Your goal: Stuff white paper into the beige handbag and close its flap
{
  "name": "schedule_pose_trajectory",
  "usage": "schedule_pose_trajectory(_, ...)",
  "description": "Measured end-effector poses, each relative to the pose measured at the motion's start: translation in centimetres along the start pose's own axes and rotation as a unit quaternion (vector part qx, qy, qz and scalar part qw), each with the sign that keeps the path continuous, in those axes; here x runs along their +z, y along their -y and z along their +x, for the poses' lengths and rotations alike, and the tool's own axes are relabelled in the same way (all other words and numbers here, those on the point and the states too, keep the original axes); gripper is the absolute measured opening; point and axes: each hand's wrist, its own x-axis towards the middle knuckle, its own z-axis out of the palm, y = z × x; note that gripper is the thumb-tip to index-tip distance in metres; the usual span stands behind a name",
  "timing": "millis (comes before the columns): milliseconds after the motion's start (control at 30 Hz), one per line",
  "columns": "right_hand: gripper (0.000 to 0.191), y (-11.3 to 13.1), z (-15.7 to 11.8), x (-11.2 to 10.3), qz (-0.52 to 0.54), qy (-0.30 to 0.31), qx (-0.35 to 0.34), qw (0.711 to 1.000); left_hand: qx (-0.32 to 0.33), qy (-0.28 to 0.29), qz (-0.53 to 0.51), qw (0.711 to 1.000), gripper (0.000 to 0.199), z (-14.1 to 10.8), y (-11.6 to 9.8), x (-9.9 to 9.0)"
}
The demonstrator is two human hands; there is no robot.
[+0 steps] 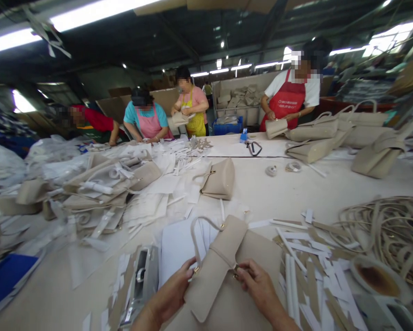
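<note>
A beige handbag (215, 271) lies tilted in front of me, its thin curved handle (196, 232) standing up at the far left side. A narrow strap (223, 256) crosses the bag's flap towards small gold fittings at its right edge. My left hand (175, 292) grips the bag's left edge beside a gold ring at the base of the handle. At the right edge, my right hand (256, 285) pinches the strap's end by the gold fittings; its fingertips partly cover them. More beige material (261, 250) is underneath the bag.
A grey tape dispenser (144, 271) stands to the left. White and beige strips (309, 271) lie right, near coiled straps (385, 230) and a bowl of brown stuff (376, 278). Another handbag (220, 178) stands ahead. Several people, one in a red apron (285, 103), work across the table.
</note>
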Motion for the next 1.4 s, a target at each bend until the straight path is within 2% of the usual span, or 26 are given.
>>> schedule_pose_trajectory(133, 0.031, 0.2, -0.8, 0.0, -0.111, -0.004, -0.054, 0.992, -0.027, -0.009, 0.061, 0.998, 0.067, 1.4, 1.2, 0.2)
schedule_pose_trajectory(300, 0.032, -0.5, -0.7, -0.5, -0.190, 0.030, -0.060, 0.980, -0.056, -0.032, 0.020, 0.998, 0.058, 2.6, 2.3, 0.3)
schedule_pose_trajectory(467, 0.031, -1.2, 0.0, -0.3, -0.266, 0.061, -0.046, 0.961, -0.054, 0.014, -0.007, 0.998, 0.058, 2.9, 2.3, 0.7)
schedule_pose_trajectory(600, 0.033, -1.2, 0.1, -0.1, -0.340, 0.077, -0.048, 0.936, -0.038, 0.026, -0.016, 0.999, 0.064, 2.8, 2.5, 1.0)
schedule_pose_trajectory(700, 0.036, -1.1, -0.6, 0.1, -0.398, 0.064, -0.069, 0.912, -0.039, 0.026, -0.026, 0.999, 0.067, 2.8, 2.7, 1.0)
schedule_pose_trajectory(800, 0.032, -1.3, -1.3, 0.4, -0.436, 0.032, -0.100, 0.894, -0.039, 0.027, -0.029, 0.998, 0.069, 2.7, 3.0, 1.0)
schedule_pose_trajectory(967, 0.023, -1.8, -1.5, -0.1, -0.359, 0.020, -0.093, 0.929, -0.036, 0.028, -0.022, 0.999, 0.069, 2.5, 3.1, 1.5)
schedule_pose_trajectory(1033, 0.023, -2.0, -1.5, -0.5, -0.366, 0.019, -0.092, 0.926, -0.035, 0.026, -0.017, 0.999, 0.068, 2.4, 3.1, 2.0)
schedule_pose_trajectory(1233, 0.023, -3.5, -2.0, -0.7, -0.477, -0.031, -0.111, 0.871, -0.027, -0.003, 0.049, 0.998, 0.067, 2.0, 2.8, 4.3)
schedule_pose_trajectory(1400, 0.019, -6.1, -2.7, -0.9, -0.546, -0.076, -0.138, 0.823, -0.017, -0.066, 0.131, 0.989, 0.064, 1.2, 2.3, 7.1)
